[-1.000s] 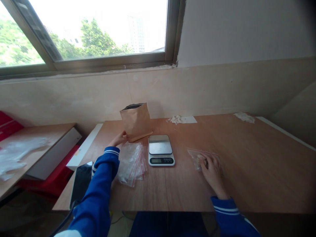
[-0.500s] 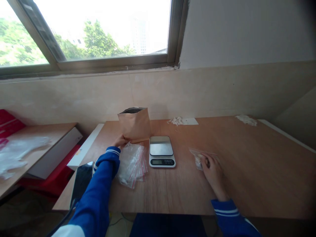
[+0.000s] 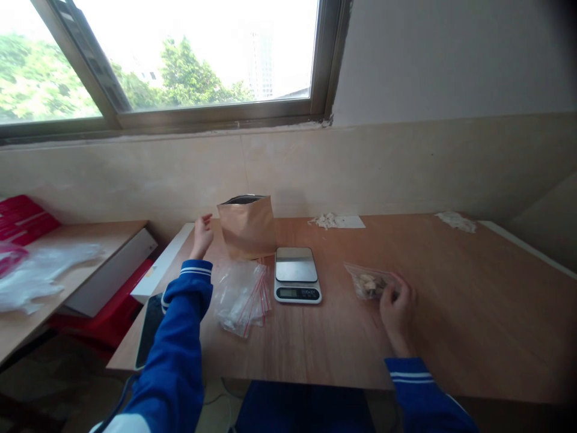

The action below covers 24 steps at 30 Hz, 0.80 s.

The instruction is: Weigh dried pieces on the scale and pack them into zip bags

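A brown paper bag [image 3: 247, 227] stands upright and open-topped at the back of the wooden table [image 3: 451, 313]. My left hand [image 3: 201, 236] hovers just left of it, fingers apart, touching nothing. A small digital scale [image 3: 296, 275] sits right of the bag. My right hand [image 3: 396, 310] holds the edge of a small clear zip bag [image 3: 367, 281] with pale pieces inside, resting on the table right of the scale. A pile of empty clear zip bags with red strips [image 3: 241, 296] lies in front of the paper bag.
A dark tablet [image 3: 148, 328] lies at the table's left edge beside a white box [image 3: 155, 273]. White scraps and a paper slip [image 3: 336, 221] lie near the wall, more scraps [image 3: 456, 221] at far right. A lower side table [image 3: 58, 264] with plastic sheets stands left.
My left hand let go of the paper bag and lifted away to its left. My right hand slid back along the small zip bag, uncovering its contents.
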Available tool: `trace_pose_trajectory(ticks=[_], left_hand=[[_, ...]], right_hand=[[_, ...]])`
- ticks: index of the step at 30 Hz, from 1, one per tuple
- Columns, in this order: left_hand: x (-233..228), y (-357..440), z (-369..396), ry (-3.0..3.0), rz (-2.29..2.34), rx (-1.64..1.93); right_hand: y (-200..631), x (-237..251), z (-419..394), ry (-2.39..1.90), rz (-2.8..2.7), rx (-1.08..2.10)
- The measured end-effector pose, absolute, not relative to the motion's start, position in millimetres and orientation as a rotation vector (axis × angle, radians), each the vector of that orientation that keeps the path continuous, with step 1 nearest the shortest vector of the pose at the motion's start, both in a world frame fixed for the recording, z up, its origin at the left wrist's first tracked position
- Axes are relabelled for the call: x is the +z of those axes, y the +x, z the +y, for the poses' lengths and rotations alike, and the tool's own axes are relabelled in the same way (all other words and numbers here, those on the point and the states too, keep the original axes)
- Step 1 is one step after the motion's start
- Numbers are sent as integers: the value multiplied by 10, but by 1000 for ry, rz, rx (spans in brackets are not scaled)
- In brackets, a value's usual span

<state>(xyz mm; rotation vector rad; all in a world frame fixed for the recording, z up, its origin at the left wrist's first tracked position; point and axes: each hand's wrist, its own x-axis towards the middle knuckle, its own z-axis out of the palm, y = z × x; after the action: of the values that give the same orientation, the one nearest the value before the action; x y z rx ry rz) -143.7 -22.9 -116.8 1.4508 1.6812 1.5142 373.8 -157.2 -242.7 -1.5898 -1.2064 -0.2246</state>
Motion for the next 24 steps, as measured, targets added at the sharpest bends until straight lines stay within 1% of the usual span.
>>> trace_pose_trajectory(ticks=[2, 4, 6, 8, 10, 12, 14, 17, 21, 24], left_hand=[[-868, -1338, -240, 1441, 1752, 1800], [-571, -1159, -257, 1571, 1732, 1988], [-357, -944, -266, 1747, 1695, 1982], [-280, -755, -263, 1895, 1690, 1818], [-329, -633, -268, 1977, 1737, 1637], [-443, -581, -312, 2041, 1802, 1572], [-547, -569, -424, 2081, 1842, 1597], [-613, -537, -728, 2038, 1835, 1705], [-623, -373, -1242, 1912, 1911, 1791], [-686, -265, -1549, 1942, 1863, 1732]], right_hand=[[3726, -2400, -1593, -1556, -1219, -252], [3698, -2376, -1610, -1490, -1243, -284], [3672, -2359, -1628, -1423, -1271, -297], [3652, -2342, -1650, -1398, -1306, -281], [3614, -2303, -1684, -1412, -1333, -247], [3506, -2209, -1742, -1421, -1349, -212], [3281, -2040, -1835, -1383, -1344, -178], [2707, -1660, -2009, -1214, -1360, -85], [1790, -1114, -2103, -906, -1697, 125], [1284, -915, -2002, -816, -1942, 132]])
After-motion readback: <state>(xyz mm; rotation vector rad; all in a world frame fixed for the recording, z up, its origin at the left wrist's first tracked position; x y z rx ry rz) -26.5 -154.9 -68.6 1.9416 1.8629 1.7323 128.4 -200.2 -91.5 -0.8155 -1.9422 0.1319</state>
